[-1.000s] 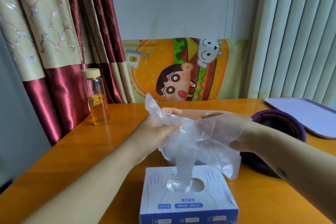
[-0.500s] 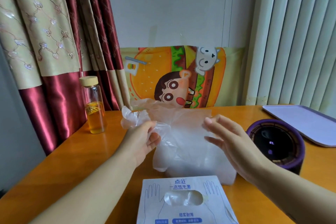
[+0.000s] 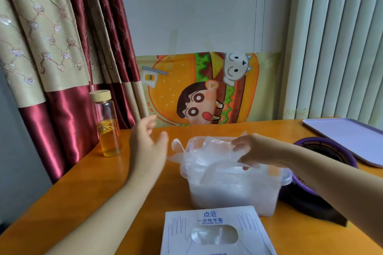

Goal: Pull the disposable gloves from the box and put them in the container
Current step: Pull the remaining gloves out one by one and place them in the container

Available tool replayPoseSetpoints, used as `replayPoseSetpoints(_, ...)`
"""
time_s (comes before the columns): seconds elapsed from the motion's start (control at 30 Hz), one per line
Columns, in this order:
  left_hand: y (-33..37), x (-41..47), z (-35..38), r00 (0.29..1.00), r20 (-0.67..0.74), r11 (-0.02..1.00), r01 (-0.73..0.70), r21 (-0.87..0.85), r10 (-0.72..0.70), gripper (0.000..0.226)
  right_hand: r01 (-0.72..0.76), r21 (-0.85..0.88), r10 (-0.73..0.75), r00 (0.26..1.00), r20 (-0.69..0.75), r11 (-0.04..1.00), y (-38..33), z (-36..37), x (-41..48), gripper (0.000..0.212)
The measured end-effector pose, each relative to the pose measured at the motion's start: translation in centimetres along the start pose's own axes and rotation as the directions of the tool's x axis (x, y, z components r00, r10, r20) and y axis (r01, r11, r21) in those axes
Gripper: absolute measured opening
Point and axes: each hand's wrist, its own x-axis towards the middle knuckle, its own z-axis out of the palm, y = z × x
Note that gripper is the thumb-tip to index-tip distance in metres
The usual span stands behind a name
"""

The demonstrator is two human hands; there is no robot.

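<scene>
My left hand (image 3: 148,145) hovers with its fingers spread and loose, holding nothing, just to the left of the clear container (image 3: 234,194). My right hand (image 3: 256,151) lies over the container's open top, fingers and thumb down on the crumpled disposable gloves (image 3: 204,157) heaped inside and spilling over the rim toward my left hand; I cannot tell whether it pinches the film or only presses it. The glove box (image 3: 213,234) sits on the tabletop (image 3: 83,192) nearer to me than either hand, between my forearms, with a glove showing in its opening. A bottle (image 3: 107,126) of amber liquid stands left of my left hand.
</scene>
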Motion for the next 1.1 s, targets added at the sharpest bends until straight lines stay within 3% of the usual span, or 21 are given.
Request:
replayPoseSetpoints(0.03, 1.1, -0.3, 0.7, 0.968, 0.095, 0.969, -0.24, 0.063, 0.234, 0.033, -0.004, -0.015, 0.004, 1.0, 0.019, 1.0, 0.2, -0.1, 0.4, 0.065)
replayPoseSetpoints(0.07, 2.1, -0.7, 1.8, 0.893, 0.276, 0.918, -0.388, 0.075, 0.355, 0.028, -0.004, -0.026, 0.005, 0.999, 0.032, 1.0, 0.3, -0.2, 0.6, 0.066)
replayPoseSetpoints(0.1, 3.2, -1.0, 3.1, 0.798, 0.482, 0.891, -0.448, 0.073, 0.362, 0.025, 0.001, -0.038, 0.0, 0.999, 0.038, 0.999, 0.3, -0.2, 0.8, 0.064)
replayPoseSetpoints(0.13, 3.8, -1.2, 4.5, 0.705, 0.646, 0.883, -0.459, 0.098, 0.295, 0.025, 0.016, -0.06, -0.014, 0.999, 0.038, 0.998, 0.4, -0.2, 1.0, 0.059)
replayPoseSetpoints(0.2, 4.2, -0.8, 7.2, 0.59, 0.795, 0.849, -0.486, 0.208, 0.143, 0.03, 0.035, -0.13, -0.03, 0.999, 0.036, 0.991, 0.5, -0.4, 1.2, 0.047)
replayPoseSetpoints(0.3, 2.9, 0.7, 9.8, 0.421, 0.897, 0.746, -0.553, 0.37, -0.132, 0.04, 0.023, -0.237, -0.013, 0.999, 0.042, 0.971, 1.1, -0.8, 1.7, 0.06)
replayPoseSetpoints(0.37, 1.6, 1.5, 10.8, 0.326, 0.887, 0.656, -0.598, 0.461, -0.326, 0.052, 0.016, -0.374, 0.009, 0.998, 0.064, 0.927, 1.8, -0.7, 2.1, 0.074)
replayPoseSetpoints(0.47, 0.6, 2.2, 11.8, 0.29, 0.849, 0.59, -0.618, 0.519, -0.442, 0.063, 0.013, -0.526, 0.064, 0.99, 0.129, 0.851, 2.9, 0.8, 3.1, 0.08)
replayPoseSetpoints(0.6, -1.1, 2.8, 13.0, 0.261, 0.799, 0.513, -0.651, 0.56, -0.541, 0.073, 0.01, -0.619, 0.131, 0.975, 0.181, 0.785, 3.5, 2.3, 4.1, 0.052)
replayPoseSetpoints(0.7, -2.8, 3.0, 14.0, 0.233, 0.747, 0.423, -0.703, 0.572, -0.623, 0.074, -0.011, -0.626, 0.156, 0.972, 0.177, 0.78, 3.6, 2.9, 5.0, 0.013)
replayPoseSetpoints(0.83, -4.7, 2.6, 15.1, 0.246, 0.714, 0.307, -0.777, 0.549, -0.655, 0.06, -0.004, -0.705, 0.256, 0.933, 0.253, 0.71, 3.4, 3.9, 5.7, 0.013)
replayPoseSetpoints(0.9, -4.4, 2.5, 15.0, 0.232, 0.748, 0.323, -0.794, 0.515, -0.622, 0.059, 0.066, -0.732, 0.245, 0.919, 0.309, 0.678, 3.2, 3.7, 5.9, 0.024)
replayPoseSetpoints(0.97, -3.4, 2.5, 14.4, 0.224, 0.773, 0.393, -0.758, 0.521, -0.594, 0.068, 0.092, -0.77, 0.269, 0.906, 0.328, 0.631, 2.8, 3.5, 5.9, 0.019)
replayPoseSetpoints(1.03, -2.1, 2.9, 13.3, 0.276, 0.792, 0.478, -0.673, 0.564, -0.545, 0.073, 0.067, -0.769, 0.247, 0.926, 0.285, 0.635, 2.7, 2.9, 5.5, 0.014)
replayPoseSetpoints(1.1, -0.7, 3.3, 11.4, 0.307, 0.847, 0.558, -0.647, 0.52, -0.434, 0.075, 0.042, -0.744, 0.175, 0.962, 0.211, 0.667, 2.4, 2.0, 4.5, 0.046)
